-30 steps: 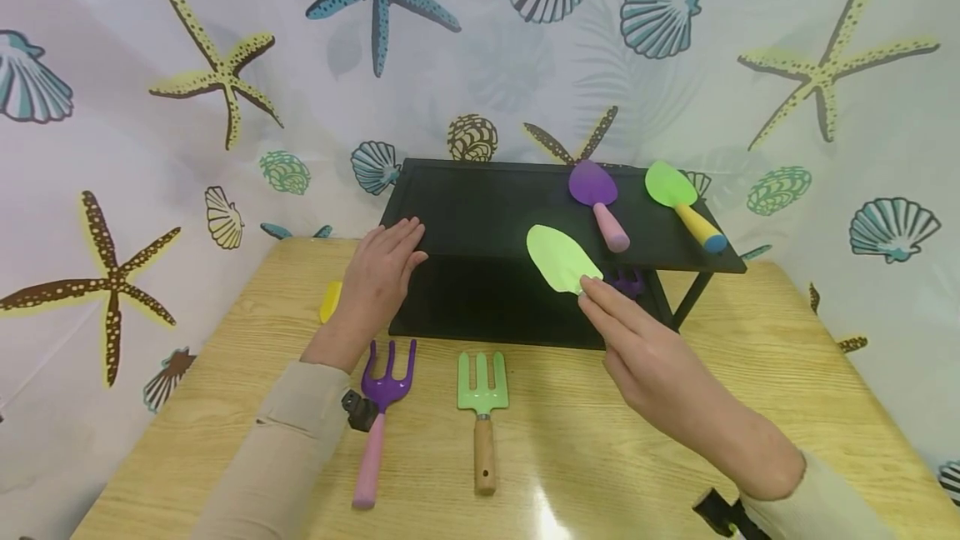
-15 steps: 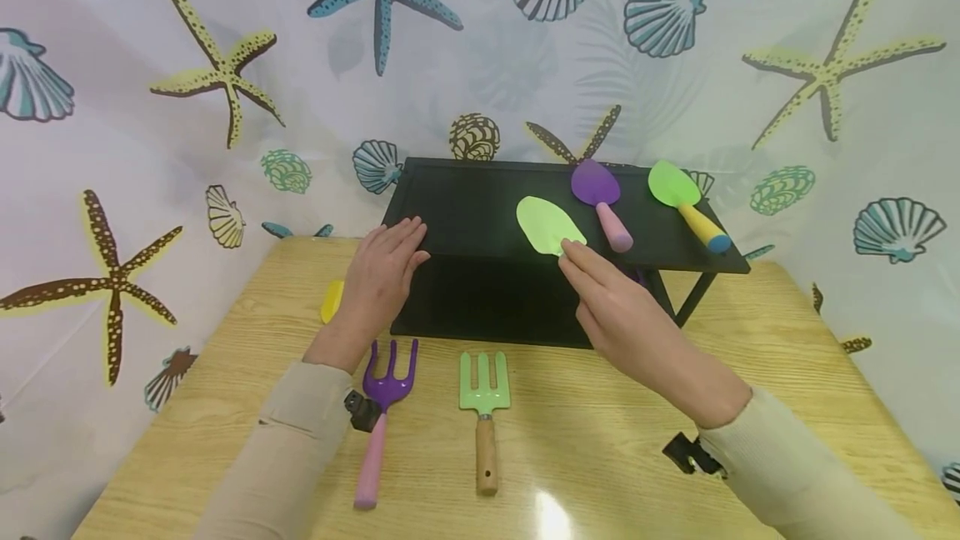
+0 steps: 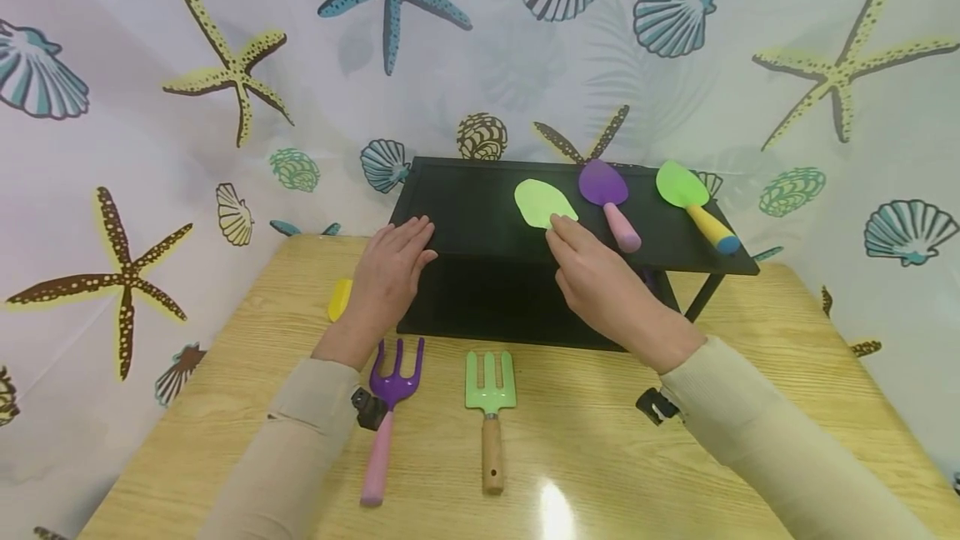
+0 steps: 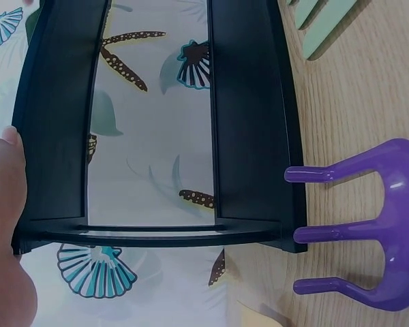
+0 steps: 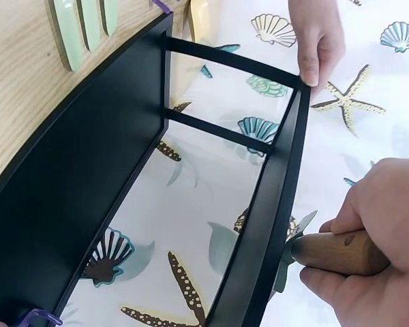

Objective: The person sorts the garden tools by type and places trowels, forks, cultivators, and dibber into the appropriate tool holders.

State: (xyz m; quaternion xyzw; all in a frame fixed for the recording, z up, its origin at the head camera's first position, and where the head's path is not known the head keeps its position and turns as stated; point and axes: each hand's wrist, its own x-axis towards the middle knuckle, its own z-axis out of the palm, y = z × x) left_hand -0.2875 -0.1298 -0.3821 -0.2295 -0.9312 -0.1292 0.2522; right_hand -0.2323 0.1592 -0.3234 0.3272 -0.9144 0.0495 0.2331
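My right hand (image 3: 603,277) grips the wooden handle (image 5: 341,252) of a light green hand trowel (image 3: 542,202). The trowel's blade lies over the top of a black two-tier shelf (image 3: 472,207); whether it touches is unclear. To its right on that top rest a purple trowel (image 3: 603,183) with a pink handle and a green trowel (image 3: 681,185) with a yellow, blue-ended handle. At the shelf's left end my left hand (image 3: 390,273) rests with fingers extended on the top board, thumb by the front edge.
In front of the shelf, a purple hand fork (image 3: 394,388) with a pink handle and a green fork (image 3: 491,390) lie on the wooden table (image 3: 585,432). A yellow object (image 3: 340,298) sits left of the shelf. Something purple (image 5: 41,315) shows on the lower tier. Patterned cloth hangs behind.
My right hand has carried the light green trowel up, back and slightly left, from before the shelf to over its top board. My left hand stays at the shelf's left end.
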